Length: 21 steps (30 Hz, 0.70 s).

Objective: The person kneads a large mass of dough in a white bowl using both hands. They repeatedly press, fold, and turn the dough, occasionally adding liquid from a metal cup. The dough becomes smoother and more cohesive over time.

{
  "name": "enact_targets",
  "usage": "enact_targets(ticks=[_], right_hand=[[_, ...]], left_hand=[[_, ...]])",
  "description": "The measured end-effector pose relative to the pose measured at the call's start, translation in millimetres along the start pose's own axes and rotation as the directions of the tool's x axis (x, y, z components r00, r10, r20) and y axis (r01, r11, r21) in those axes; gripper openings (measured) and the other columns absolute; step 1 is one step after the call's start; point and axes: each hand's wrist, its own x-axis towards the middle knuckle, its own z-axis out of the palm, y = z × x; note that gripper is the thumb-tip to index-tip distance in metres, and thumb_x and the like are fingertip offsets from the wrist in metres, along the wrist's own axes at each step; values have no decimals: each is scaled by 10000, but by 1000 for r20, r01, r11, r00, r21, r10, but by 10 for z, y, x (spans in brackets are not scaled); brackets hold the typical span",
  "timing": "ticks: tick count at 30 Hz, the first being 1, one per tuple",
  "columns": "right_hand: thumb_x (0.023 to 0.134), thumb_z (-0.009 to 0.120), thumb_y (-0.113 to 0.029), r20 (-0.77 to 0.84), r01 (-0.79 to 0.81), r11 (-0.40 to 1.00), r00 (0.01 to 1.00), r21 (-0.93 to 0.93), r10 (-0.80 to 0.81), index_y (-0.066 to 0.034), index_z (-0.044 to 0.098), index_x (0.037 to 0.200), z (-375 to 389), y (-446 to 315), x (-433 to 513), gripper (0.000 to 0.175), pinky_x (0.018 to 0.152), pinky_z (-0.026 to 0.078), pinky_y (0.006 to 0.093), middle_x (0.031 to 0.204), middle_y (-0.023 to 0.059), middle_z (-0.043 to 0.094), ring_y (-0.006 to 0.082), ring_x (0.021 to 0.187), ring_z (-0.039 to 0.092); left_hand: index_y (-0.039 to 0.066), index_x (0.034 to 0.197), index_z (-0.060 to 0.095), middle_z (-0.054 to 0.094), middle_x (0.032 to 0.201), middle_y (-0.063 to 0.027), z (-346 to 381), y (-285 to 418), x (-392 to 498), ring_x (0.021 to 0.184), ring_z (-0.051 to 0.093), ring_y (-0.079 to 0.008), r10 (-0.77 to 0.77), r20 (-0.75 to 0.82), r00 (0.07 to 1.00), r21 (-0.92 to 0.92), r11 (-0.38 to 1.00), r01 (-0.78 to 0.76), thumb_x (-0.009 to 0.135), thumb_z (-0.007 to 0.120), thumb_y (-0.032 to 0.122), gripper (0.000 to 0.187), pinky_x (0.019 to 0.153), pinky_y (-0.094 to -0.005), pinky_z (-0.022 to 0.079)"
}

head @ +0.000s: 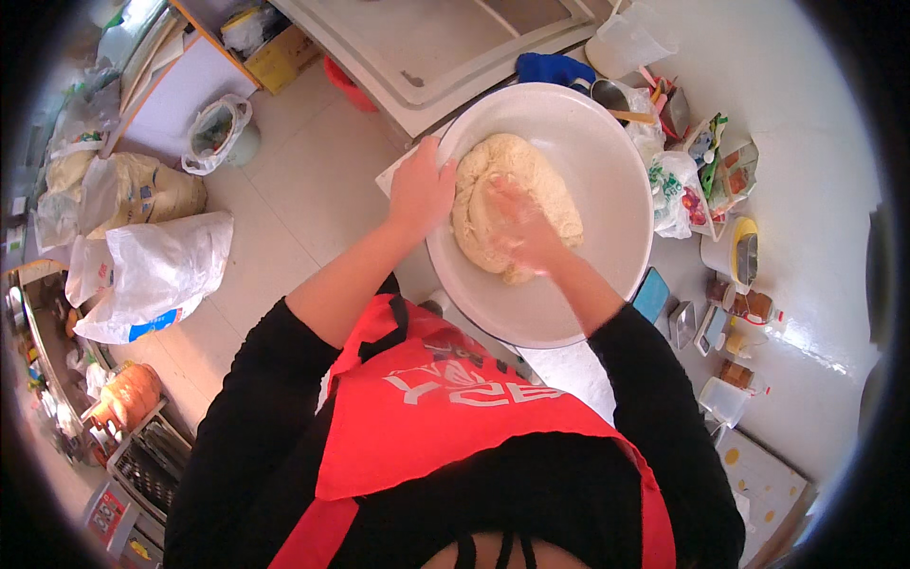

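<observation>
A large white bowl (pixel 615 213) stands in front of me with a thick mass of pale dough (pixel 526 153) against its left side. My left hand (pixel 421 188) grips the bowl's left rim, the thumb towards the inside and some of the fingers hidden. Inside the bowl, my right hand (pixel 519 224) presses on the folded dough. That hand is blurred, and its fingertips are hard to make out against the dough.
Beyond the bowl is a white-framed appliance top (pixel 426 43). A blue cloth (pixel 554 69), a clear plastic jug (pixel 629 43) and plastic bags (pixel 672 188) crowd the right side. A phone (pixel 650 295) lies near the rim. White sacks (pixel 167 263) and a lined bin (pixel 220 135) stand on the left floor.
</observation>
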Motion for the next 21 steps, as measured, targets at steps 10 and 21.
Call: enact_targets(ticks=[10,21], right_hand=[[845,448,113,-219,21,548,929,836,298,43,518,1225,-281,-173,-150,393,844,472,221,1067,108,655,112,961,607],[807,535,104,-239,12,597,922,802,303,-7,536,1083,-68,-144,-192,297,771,450,211,1028,52,604,86,884,569]], left_hand=[[-1,1105,525,637,947,-256,-1,-15,-16,920,598,-432,13,-20,1000,-26,1000,-13,842,595,175,325,801,-491,464],[6,1126,562,665,955,-238,-18,-9,-14,914,630,-406,-42,-22,999,-44,998,41,845,600,189,338,820,-442,485]])
